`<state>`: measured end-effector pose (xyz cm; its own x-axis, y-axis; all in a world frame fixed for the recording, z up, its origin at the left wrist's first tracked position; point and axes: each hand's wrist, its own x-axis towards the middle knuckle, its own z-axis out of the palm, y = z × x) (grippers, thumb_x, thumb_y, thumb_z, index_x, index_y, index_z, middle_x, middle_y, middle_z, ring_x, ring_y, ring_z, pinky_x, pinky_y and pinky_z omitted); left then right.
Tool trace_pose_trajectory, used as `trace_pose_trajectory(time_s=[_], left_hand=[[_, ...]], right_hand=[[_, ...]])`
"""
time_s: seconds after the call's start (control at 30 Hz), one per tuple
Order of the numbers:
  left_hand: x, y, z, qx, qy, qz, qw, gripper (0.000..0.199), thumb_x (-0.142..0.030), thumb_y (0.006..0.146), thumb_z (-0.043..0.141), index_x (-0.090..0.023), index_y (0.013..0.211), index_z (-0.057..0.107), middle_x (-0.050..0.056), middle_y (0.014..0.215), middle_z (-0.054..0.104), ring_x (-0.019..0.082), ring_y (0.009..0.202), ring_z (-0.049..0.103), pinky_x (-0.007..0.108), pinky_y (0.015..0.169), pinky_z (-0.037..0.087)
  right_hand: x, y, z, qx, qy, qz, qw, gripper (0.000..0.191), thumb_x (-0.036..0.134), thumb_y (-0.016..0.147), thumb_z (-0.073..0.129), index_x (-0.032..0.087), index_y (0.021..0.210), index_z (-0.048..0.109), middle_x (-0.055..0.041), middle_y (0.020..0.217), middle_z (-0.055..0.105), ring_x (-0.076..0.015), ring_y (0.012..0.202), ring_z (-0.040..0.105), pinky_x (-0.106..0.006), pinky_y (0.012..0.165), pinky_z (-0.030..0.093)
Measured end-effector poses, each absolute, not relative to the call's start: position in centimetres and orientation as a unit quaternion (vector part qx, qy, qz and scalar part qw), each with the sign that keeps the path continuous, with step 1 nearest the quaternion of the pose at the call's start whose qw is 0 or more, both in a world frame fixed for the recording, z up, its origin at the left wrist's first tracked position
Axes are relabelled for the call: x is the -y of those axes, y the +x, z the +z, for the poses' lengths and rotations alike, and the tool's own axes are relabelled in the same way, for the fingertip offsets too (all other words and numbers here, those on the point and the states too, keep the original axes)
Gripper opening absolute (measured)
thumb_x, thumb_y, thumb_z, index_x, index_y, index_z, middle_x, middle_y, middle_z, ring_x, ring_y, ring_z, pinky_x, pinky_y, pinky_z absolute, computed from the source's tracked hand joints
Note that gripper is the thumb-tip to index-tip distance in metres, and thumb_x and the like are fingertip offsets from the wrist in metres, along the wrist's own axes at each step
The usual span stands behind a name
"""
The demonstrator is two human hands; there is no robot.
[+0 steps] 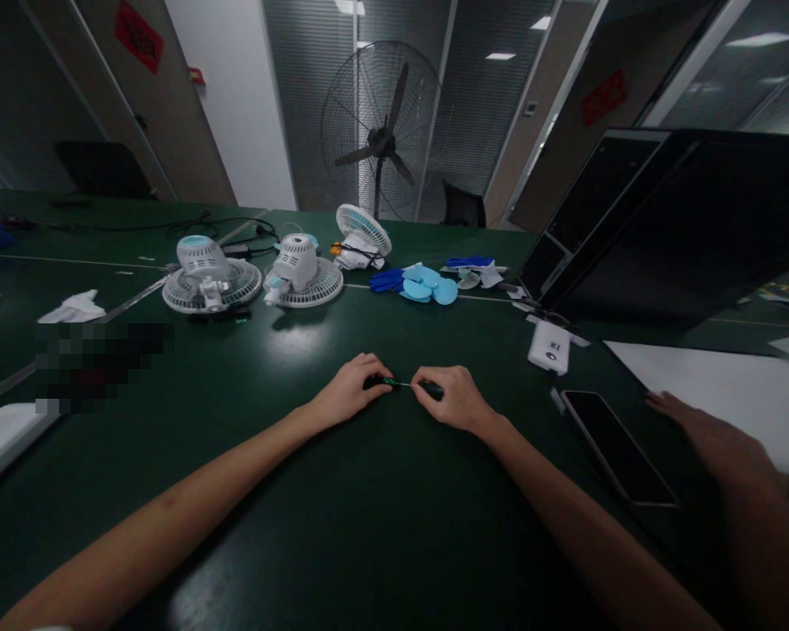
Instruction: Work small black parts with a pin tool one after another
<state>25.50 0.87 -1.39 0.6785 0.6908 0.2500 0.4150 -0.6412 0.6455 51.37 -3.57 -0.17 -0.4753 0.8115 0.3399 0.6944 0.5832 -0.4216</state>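
Above the green tabletop, my left hand (350, 391) is closed around the black and green handle of what looks like a small screwdriver (389, 381). A thin metal shaft runs from the handle toward my right hand (457, 396), whose thumb and fingertips pinch its far end. Both hands are close together near the middle of the view, with the tool lying roughly level between them. My fingers hide part of the handle and the shaft's tip.
Two white fan heads (214, 276) (302, 272) lie face down beyond my hands, with another small fan (361, 237) behind. Light-blue fan blades (429, 285) and blue gloves (387, 280) are nearby. At right are a phone (618, 447), a white device (550, 347) and another person's hand (716, 429).
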Motion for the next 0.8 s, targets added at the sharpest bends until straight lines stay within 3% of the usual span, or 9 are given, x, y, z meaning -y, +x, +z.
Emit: trace_pose_trajectory(time_s=[0.6, 0.8], left_hand=[[-0.80, 25.55, -1.20, -0.300, 0.876, 0.242, 0.290, 0.016, -0.031, 0.098, 0.064, -0.020, 0.109, 0.070, 0.006, 0.108, 0.063, 0.021, 0.099, 0.059, 0.033, 0.085, 0.048], [-0.78, 25.71, -0.84, -0.300, 0.879, 0.235, 0.286, 0.014, -0.029, 0.097, 0.065, -0.020, 0.106, 0.070, 0.007, 0.105, 0.064, 0.021, 0.098, 0.058, 0.034, 0.086, 0.048]], right_hand=[[3.58, 50.83, -0.02, 0.867, -0.419, 0.104, 0.250, 0.011, 0.024, 0.099, 0.059, 0.023, 0.103, 0.070, -0.0018, 0.092, 0.075, -0.0174, 0.077, 0.069, -0.030, 0.073, 0.048], [3.52, 50.72, -0.34, 0.855, -0.388, 0.137, 0.316, 0.012, 0.024, 0.099, 0.059, 0.022, 0.103, 0.070, -0.0034, 0.095, 0.075, -0.0181, 0.081, 0.071, -0.030, 0.076, 0.053]])
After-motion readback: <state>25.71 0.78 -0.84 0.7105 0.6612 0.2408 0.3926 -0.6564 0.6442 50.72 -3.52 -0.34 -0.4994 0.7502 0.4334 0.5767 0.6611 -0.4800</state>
